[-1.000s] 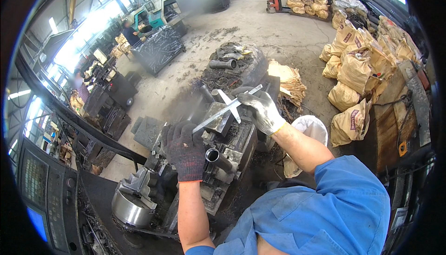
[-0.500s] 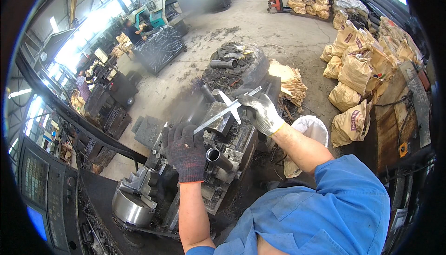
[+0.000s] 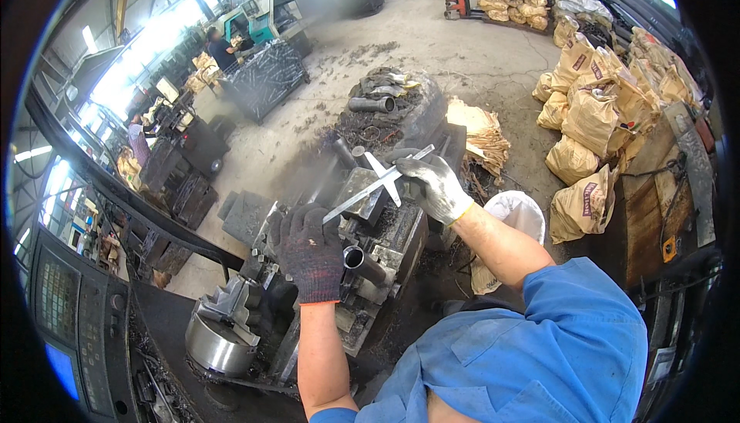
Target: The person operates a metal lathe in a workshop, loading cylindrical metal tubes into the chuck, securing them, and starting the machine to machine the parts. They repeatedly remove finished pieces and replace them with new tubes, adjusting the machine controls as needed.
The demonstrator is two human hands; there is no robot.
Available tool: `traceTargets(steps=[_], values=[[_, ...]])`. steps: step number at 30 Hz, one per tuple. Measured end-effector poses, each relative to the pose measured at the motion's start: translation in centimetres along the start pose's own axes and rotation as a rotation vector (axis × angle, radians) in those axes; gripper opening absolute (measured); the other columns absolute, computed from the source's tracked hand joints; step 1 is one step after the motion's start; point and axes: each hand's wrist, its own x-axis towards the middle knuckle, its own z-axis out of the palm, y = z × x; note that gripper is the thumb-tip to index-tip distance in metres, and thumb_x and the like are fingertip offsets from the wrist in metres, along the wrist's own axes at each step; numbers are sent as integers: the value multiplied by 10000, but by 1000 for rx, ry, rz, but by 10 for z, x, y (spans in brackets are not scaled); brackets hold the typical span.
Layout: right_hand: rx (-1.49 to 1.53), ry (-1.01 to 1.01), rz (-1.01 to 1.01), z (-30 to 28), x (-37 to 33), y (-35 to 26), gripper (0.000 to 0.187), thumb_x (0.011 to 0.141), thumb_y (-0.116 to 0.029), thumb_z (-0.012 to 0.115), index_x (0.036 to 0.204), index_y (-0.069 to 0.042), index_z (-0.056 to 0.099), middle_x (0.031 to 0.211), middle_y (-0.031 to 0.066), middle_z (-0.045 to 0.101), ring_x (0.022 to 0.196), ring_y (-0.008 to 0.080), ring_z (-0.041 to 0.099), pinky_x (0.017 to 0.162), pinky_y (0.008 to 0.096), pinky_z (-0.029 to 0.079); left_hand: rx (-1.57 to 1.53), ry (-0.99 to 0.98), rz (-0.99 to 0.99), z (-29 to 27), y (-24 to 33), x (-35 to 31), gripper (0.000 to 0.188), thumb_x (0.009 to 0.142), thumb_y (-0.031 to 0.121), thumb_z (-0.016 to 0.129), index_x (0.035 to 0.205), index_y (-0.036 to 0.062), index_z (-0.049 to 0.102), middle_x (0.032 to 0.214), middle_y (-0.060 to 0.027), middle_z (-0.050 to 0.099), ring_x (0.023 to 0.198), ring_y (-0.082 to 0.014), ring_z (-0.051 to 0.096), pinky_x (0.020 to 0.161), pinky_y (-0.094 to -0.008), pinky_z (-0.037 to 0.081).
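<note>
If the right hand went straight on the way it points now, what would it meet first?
Past the caliper it holds, the right hand would probably meet the dark heap with a pipe lying on it, though depth is unclear here.

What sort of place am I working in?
Most likely a machine shop: there's a round metal chuck, a control panel, and a caliper in your right hand.

- Caliper (image 3: 383,180): smooth bare metal, softly shiny.
- Left hand (image 3: 312,247): gloved in dark knit — matt, coarse.
- Right hand (image 3: 438,186): gloved in white cloth, matt, smudged.
- Chuck (image 3: 222,346): polished metal, glossy.
- Tube (image 3: 370,268): metal, rim shiny.
- Shirt (image 3: 532,338): matt, creased cloth.
- Sacks (image 3: 592,124): wrinkled, apparently paper — too distant to be sure.
</note>
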Motion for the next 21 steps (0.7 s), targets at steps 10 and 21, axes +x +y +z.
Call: traceTargets(steps=[10, 21], values=[[-1, 59, 91, -44, 16, 14, 276, 1015, -145, 710, 1217, 43, 722, 961, 147, 788, 711, 170, 737, 631, 287, 596, -45, -142, -28, 7, 3, 3, 262, 872, 233, 805, 1099, 120, 742, 1171, -102, 756, 1110, -356, 695, 1128, -535, 465], [208, 516, -36, -202, 205, 33, 152, 1055, -137, 630, 1163, -64, 708, 842, 66, 725, 728, 215, 689, 691, 390, 611, -360, 77, -556, -49, -7, -85, 345, 974, 66, 703, 1307, -26, 686, 1291, -154, 720, 1169, -255, 681, 1029, -407, 535]])
